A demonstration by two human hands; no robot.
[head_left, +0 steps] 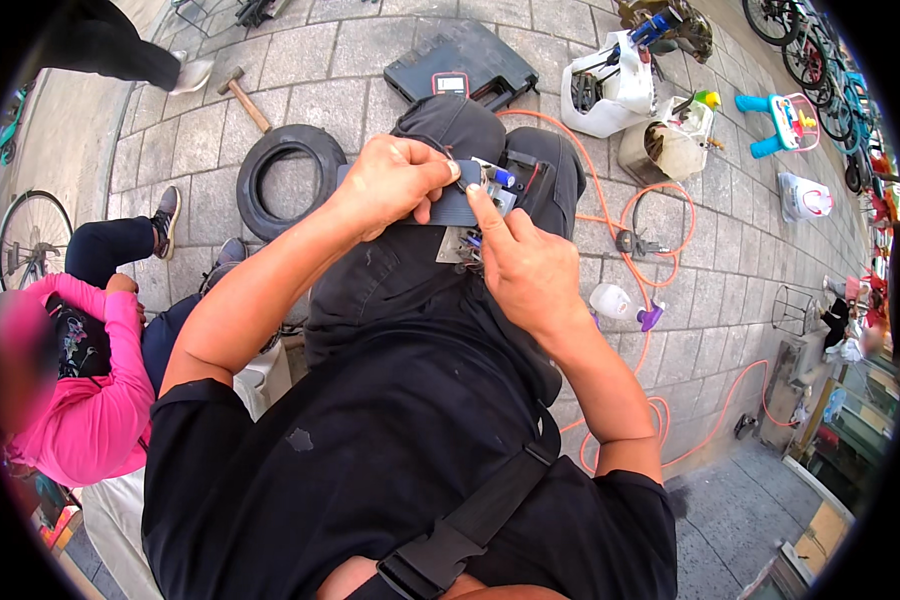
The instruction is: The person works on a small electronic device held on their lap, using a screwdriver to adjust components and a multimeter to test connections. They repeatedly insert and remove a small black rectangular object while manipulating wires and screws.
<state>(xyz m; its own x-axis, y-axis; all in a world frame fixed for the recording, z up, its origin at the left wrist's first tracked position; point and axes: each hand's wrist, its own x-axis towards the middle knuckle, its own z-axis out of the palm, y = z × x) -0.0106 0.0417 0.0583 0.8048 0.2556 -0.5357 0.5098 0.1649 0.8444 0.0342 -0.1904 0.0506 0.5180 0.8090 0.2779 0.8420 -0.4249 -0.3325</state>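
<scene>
Across my dark-trousered thighs lies a small device with a flat grey ribbed plate (pixel 450 207), bare metal parts (pixel 461 246) and a blue cylinder (pixel 505 178). From the left, my left hand (pixel 395 185) reaches over the plate with thumb and index finger pinched together. A thin dark cord runs by these fingertips, but what they hold is too small to make out. My right hand (pixel 530 265) grips the device's right side, its index finger stretched out against the plate's edge and its other fingers curled, partly hidden.
Ahead on the paving lie a black tool case (pixel 462 60), a red-framed meter (pixel 450 84), a tyre (pixel 255 180) and a hammer (pixel 242 98). White tool containers (pixel 610 85), an orange hose (pixel 595 180) and a spray bottle (pixel 615 300) are right. A person in pink (pixel 100 420) sits left.
</scene>
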